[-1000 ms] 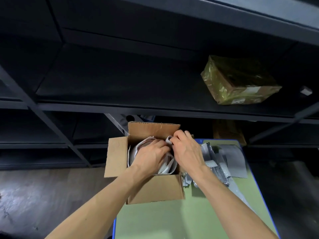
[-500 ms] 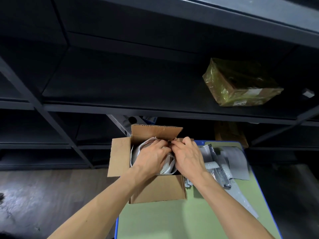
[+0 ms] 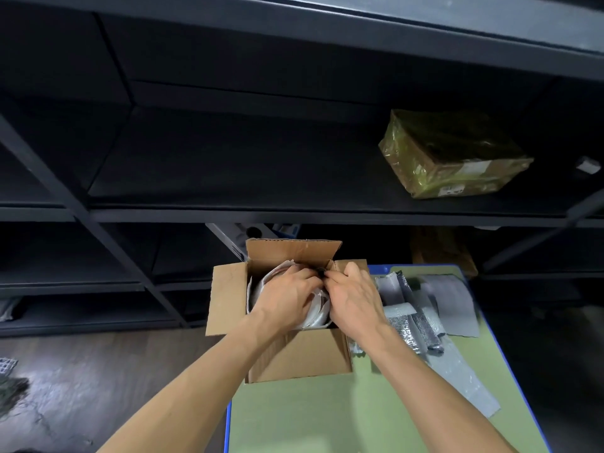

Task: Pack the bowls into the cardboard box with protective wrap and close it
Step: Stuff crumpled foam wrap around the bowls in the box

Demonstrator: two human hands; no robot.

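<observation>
An open cardboard box point(image 3: 295, 354) stands on the green table point(image 3: 359, 420), its flaps spread out. Inside lie bowls in white protective wrap point(image 3: 315, 313), mostly hidden under my hands. My left hand point(image 3: 287, 297) reaches into the box with its fingers curled down on the wrap. My right hand point(image 3: 354, 297) is beside it, over the box's right side, fingers curled at the wrap near the far right corner. The two sets of fingertips meet around a small dark spot there. What the fingers pinch is hidden.
Silver and grey wrap sheets point(image 3: 425, 308) lie on the table right of the box. Dark metal shelving point(image 3: 228, 214) rises just behind the box. A tape-wrapped parcel point(image 3: 451, 155) sits on the shelf at upper right. Dark floor lies to the left.
Both hands have pushed a little further toward the box's far right corner, and the white fold held up between them one second ago is now tucked down out of sight.
</observation>
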